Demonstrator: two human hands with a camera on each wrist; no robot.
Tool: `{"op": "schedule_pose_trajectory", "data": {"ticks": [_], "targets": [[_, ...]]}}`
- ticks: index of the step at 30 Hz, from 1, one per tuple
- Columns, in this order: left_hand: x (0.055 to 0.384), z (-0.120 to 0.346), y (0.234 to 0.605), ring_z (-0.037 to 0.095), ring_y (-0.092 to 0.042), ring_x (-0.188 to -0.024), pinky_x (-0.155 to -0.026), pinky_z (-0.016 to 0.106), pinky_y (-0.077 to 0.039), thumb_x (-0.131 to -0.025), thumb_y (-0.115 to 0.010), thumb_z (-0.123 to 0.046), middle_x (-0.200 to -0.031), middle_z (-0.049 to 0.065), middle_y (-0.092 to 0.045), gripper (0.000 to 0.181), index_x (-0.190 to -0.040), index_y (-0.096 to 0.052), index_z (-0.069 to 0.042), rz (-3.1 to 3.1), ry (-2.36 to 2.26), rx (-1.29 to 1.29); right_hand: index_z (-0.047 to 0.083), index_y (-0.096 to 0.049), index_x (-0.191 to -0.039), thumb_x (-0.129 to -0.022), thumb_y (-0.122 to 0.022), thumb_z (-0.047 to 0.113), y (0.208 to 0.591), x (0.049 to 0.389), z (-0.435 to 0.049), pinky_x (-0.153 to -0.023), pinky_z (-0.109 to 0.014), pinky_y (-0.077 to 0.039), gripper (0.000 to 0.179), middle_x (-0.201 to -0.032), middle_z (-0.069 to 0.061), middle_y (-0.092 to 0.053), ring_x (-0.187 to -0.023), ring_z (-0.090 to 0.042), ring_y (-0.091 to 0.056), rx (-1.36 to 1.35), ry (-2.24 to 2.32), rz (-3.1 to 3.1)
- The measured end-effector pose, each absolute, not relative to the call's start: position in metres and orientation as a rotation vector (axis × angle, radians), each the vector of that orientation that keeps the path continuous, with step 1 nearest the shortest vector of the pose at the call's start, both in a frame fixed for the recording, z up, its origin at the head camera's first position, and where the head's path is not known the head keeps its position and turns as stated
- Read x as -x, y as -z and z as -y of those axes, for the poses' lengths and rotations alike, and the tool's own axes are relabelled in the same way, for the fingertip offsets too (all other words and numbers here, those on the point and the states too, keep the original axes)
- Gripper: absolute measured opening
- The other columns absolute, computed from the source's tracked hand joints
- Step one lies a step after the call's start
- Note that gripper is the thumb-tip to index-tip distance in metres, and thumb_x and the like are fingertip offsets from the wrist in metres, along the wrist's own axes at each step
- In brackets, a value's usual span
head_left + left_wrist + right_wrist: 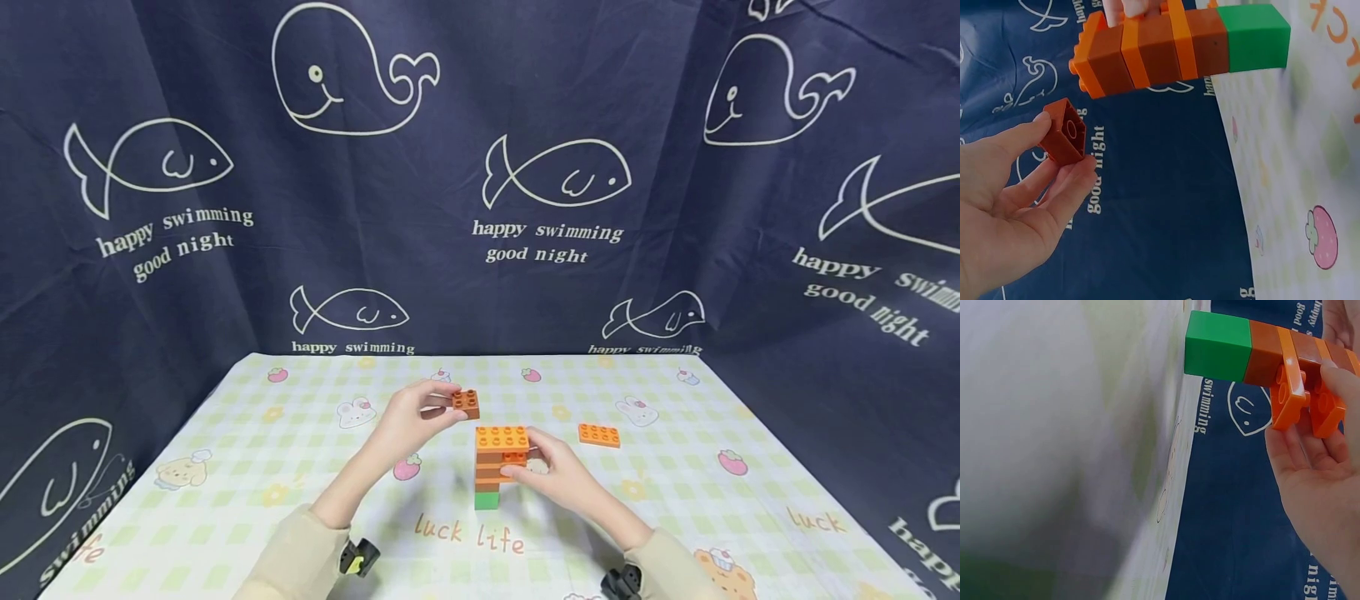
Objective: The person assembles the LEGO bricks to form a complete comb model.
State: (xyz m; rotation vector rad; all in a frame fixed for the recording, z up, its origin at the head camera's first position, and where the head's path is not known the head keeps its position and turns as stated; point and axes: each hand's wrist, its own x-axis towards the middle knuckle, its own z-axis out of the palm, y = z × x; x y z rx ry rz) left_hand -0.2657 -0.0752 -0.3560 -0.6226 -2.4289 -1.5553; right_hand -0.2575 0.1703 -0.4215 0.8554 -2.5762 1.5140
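My left hand [415,414] pinches a small brown toy brick [467,407] between thumb and fingers. The brick is raised up and to the left of the tower's top, apart from it; in the left wrist view its hollow underside [1072,129] faces the tower. The brick tower [488,472] stands upright, with brown bricks and orange plates stacked in turn on a green brick [487,501]. The orange plates jut out to the right. My right hand [561,471] holds the tower by these overhanging plates [1290,400], thumb on the near side and fingers behind.
A loose orange plate [598,435] with studs lies on the table to the right of the tower. A checked, printed cloth [300,467] covers the table. Behind it hangs a dark blue curtain [450,317] with fish and whale drawings.
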Motion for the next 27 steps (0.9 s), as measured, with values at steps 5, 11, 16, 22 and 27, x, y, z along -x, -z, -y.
{"op": "schedule_pose_trajectory", "data": {"ticks": [5,11,16,22,27], "targets": [[0.263,0.071,0.354,0.028,-0.066,-0.099,-0.084,0.026,-0.055,-0.081,-0.073,-0.014,-0.111,0.016,-0.065,0.037,-0.113,-0.063,0.002,2.421,1.567,0.685,0.013,-0.054,-0.125,-0.086,-0.068,0.028,0.422,0.257,-0.170,-0.097,-0.033,-0.048,0.044,-0.112,0.000,-0.065,-0.104,-0.015,-0.062,-0.865,-1.505,2.563],[0.259,0.066,0.354,0.029,-0.065,-0.100,-0.086,0.030,-0.055,-0.081,-0.073,-0.013,-0.110,0.016,-0.065,0.035,-0.112,-0.063,0.001,2.414,1.569,0.735,0.007,-0.056,-0.121,-0.086,-0.067,0.023,0.401,0.242,-0.166,-0.096,-0.036,-0.049,0.039,-0.110,-0.004,-0.065,-0.103,-0.019,-0.062,-0.855,-1.486,2.576],[0.257,0.063,0.356,0.028,-0.065,-0.100,-0.087,0.031,-0.054,-0.083,-0.072,-0.015,-0.110,0.015,-0.065,0.034,-0.112,-0.063,0.000,2.428,1.567,0.760,0.005,-0.057,-0.120,-0.086,-0.068,0.019,0.396,0.239,-0.164,-0.095,-0.037,-0.050,0.038,-0.110,-0.006,-0.066,-0.102,-0.018,-0.063,-0.851,-1.464,2.573],[0.255,0.060,0.356,0.027,-0.065,-0.100,-0.088,0.033,-0.054,-0.082,-0.072,-0.013,-0.111,0.013,-0.065,0.034,-0.112,-0.063,0.000,2.435,1.601,0.763,0.009,-0.055,-0.123,-0.086,-0.068,0.022,0.418,0.254,-0.169,-0.095,-0.034,-0.049,0.042,-0.112,-0.002,-0.065,-0.103,-0.016,-0.062,-0.850,-1.449,2.569],[0.254,0.059,0.357,0.026,-0.065,-0.099,-0.090,0.037,-0.054,-0.082,-0.072,-0.015,-0.112,0.012,-0.065,0.035,-0.112,-0.063,0.000,2.453,1.618,0.757,0.012,-0.055,-0.124,-0.085,-0.068,0.025,0.422,0.257,-0.171,-0.096,-0.032,-0.049,0.043,-0.111,0.001,-0.065,-0.103,-0.014,-0.062,-0.858,-1.463,2.568]]}}
